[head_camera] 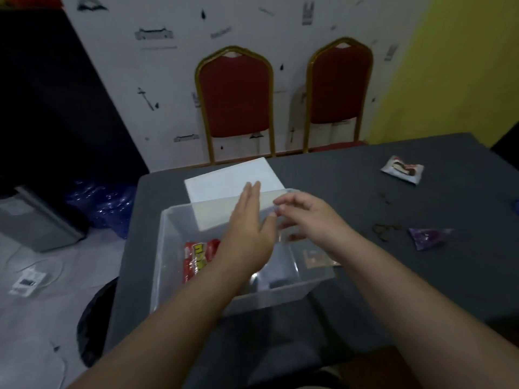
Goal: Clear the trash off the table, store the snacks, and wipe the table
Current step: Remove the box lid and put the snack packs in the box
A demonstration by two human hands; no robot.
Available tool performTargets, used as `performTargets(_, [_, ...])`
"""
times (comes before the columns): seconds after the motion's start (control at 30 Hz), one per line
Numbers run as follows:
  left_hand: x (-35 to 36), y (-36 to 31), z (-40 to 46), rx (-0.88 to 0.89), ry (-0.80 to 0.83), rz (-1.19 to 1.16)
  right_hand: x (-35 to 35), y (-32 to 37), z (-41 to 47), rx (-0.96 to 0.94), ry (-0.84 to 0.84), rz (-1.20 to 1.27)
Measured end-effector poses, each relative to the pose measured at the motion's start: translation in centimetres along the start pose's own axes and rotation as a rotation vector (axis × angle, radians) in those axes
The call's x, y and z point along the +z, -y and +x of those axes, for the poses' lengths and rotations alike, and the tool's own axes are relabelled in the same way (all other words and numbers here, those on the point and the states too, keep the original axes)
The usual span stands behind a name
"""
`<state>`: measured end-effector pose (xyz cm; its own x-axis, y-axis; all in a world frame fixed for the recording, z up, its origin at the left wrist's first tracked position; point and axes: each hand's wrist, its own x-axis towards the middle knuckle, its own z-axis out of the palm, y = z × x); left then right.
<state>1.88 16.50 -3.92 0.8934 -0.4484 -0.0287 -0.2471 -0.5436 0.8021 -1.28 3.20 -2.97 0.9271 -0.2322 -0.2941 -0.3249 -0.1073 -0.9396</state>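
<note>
Snacks: one red packet (198, 258) lies inside the clear plastic bin (168, 248) at the near left of the grey table (365, 276). Left hand (247, 228) hovers flat over the bin, fingers straight, holding nothing. Right hand (303, 217) is just beside it, fingers loosely curled, empty. A white lid (224, 178) leans behind the bin. Two wrappers (403, 169) (428, 237) and crumbs (384, 230) lie to the right.
</note>
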Motion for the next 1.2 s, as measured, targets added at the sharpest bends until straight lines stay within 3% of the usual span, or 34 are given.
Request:
performTargets(0.2, [7.2, -5.9, 2.0, 0.131, 0.28, -0.095, -9.6, -2.4, -3.1, 0.014, -0.406, 0.177])
performTargets(0.43, [15.0, -10.0, 4.5, 0.134, 0.429, -0.085, -18.7, -7.5, -4.3, 0.119, -0.604, 0.186])
performTargets(0.73, [28.7, -13.5, 9.7, 0.068, 0.557, 0.124, -32.5, -12.3, 0.6, 0.209, -0.615, 0.13])
performTargets(1.0, [37.9, -12.7, 12.9, 0.276, 0.553, 0.568, -40.4, -16.9, 5.7, 0.293, -0.504, 0.035])
performTargets(1.1, [38.4, -12.3, 14.1, 0.262, 0.561, 0.547, -41.3, -17.6, 8.1, 0.31, -0.455, 0.024])
performTargets(1.2, [37.7, -13.3, 15.3, 0.077, 0.454, 0.3, -41.7, -17.7, 11.1, 0.295, -0.44, -0.048])
